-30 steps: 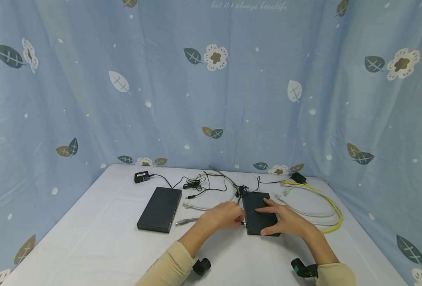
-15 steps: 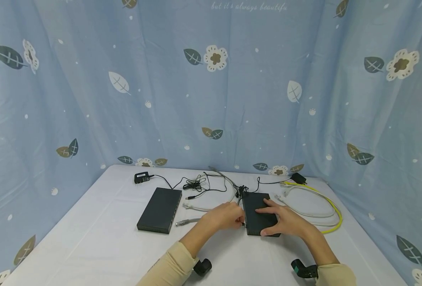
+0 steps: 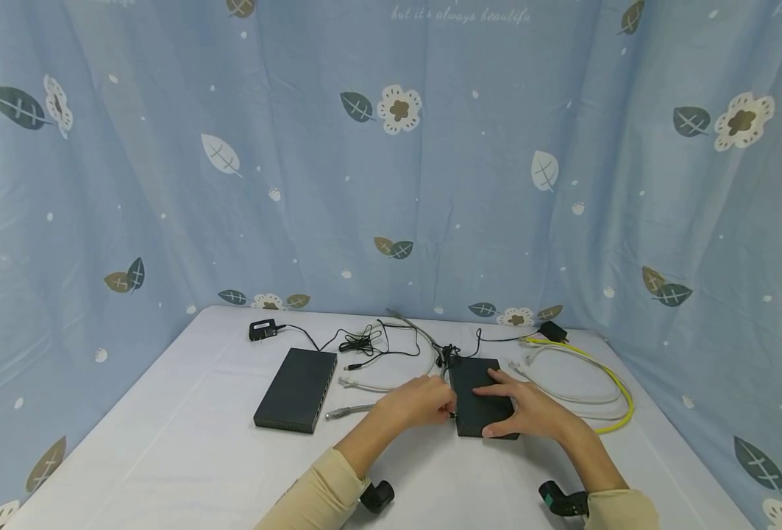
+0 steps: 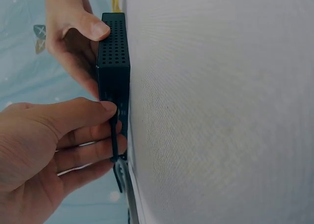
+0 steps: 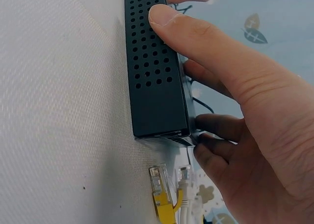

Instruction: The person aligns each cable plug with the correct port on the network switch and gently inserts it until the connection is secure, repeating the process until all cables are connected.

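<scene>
A black network switch [image 3: 477, 419] with a perforated front end lies on the white table, right of centre. My left hand [image 3: 418, 401] is at its left side and pinches a black power plug [image 4: 114, 128] between thumb and fingers, right against the port side; the plug's tip is hidden. Opposite, my right hand [image 3: 526, 405] grips the switch, its thumb on the perforated end and the other fingers spread over the top. A second black network switch [image 3: 296, 390] lies to the left, its row of ports facing right.
Behind the hands are a black power adapter [image 3: 262, 329] with a bundled cord [image 3: 359, 342] and another adapter [image 3: 552, 331] at the back right. Grey network cables [image 3: 349, 411] lie between the switches. A yellow network cable [image 3: 629, 401] and white ones [image 3: 589, 400] curve at the right.
My left hand has edged slightly right toward the switch with the power plug, and the silvery tip seen a second ago is now out of sight. The right hand has stayed in place.
</scene>
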{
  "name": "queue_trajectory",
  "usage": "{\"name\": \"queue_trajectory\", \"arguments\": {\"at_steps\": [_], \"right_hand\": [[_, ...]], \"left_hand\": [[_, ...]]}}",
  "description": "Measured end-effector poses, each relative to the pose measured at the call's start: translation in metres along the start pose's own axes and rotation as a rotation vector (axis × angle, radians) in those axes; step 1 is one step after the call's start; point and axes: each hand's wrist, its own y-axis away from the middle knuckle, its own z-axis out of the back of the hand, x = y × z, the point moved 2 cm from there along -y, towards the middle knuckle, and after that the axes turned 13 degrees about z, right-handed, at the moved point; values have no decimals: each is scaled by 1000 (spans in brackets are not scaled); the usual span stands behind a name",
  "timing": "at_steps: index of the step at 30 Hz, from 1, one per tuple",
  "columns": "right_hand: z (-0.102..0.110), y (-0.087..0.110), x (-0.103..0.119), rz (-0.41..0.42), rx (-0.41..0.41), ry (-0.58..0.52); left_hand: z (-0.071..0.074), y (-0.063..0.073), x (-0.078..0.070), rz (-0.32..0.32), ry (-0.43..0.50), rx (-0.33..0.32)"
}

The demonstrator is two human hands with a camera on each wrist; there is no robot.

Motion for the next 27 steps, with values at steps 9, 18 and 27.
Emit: {"name": "queue_trajectory", "arguments": {"at_steps": [9,18,27], "right_hand": [[0,1,0,13,-5,-6],[0,1,1,25,1,0],[1,1,2,27,-1,5]], "left_hand": [[-4,-4,-1,-10,-41,-21],[-2,-3,-3,-7,-41,-32],[-3,-2,6,1,30,7]]}}
